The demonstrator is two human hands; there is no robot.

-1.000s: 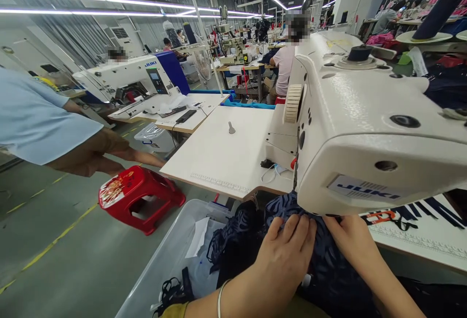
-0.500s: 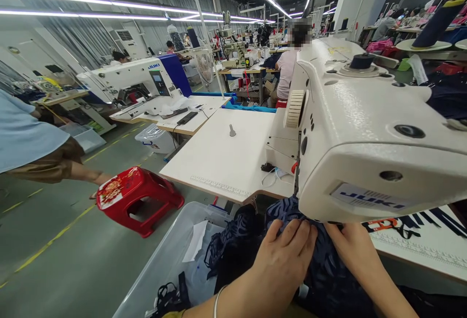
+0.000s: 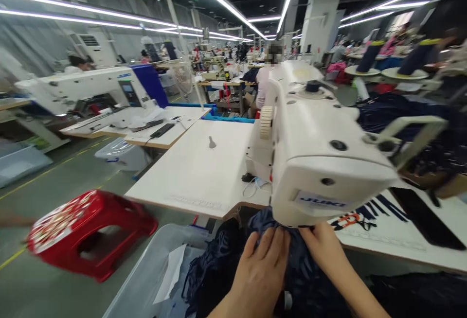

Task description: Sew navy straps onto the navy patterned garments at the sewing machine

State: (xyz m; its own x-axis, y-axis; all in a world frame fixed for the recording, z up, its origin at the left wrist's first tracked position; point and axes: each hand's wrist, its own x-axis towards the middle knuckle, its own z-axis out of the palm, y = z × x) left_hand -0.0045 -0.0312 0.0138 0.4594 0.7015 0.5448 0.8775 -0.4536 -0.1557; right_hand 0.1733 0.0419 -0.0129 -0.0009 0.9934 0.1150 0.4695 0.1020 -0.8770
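Dark navy patterned fabric [image 3: 304, 279] runs under the head of a white sewing machine [image 3: 317, 177] and hangs down toward me. On the left side of the cloth is my left hand [image 3: 260, 267], its fingers bent together over the fabric just below the machine head. My right hand [image 3: 324, 245] grips the cloth on the right, close under the head, and its fingertips are partly hidden there. The needle and presser foot cannot be seen behind the machine head.
Below left stands a clear plastic bin [image 3: 140, 272] holding dark fabric and white paper [image 3: 170, 274]. A red stool [image 3: 98, 230] is on the floor farther left. On the table at right lie a dark flat slab [image 3: 425, 216], orange-handled snips [image 3: 346, 221] and navy strips [image 3: 388, 207].
My view has swung right, bringing more of the right side into sight. The person in blue at left has mostly left view. Both hands stay on the fabric at the machine.
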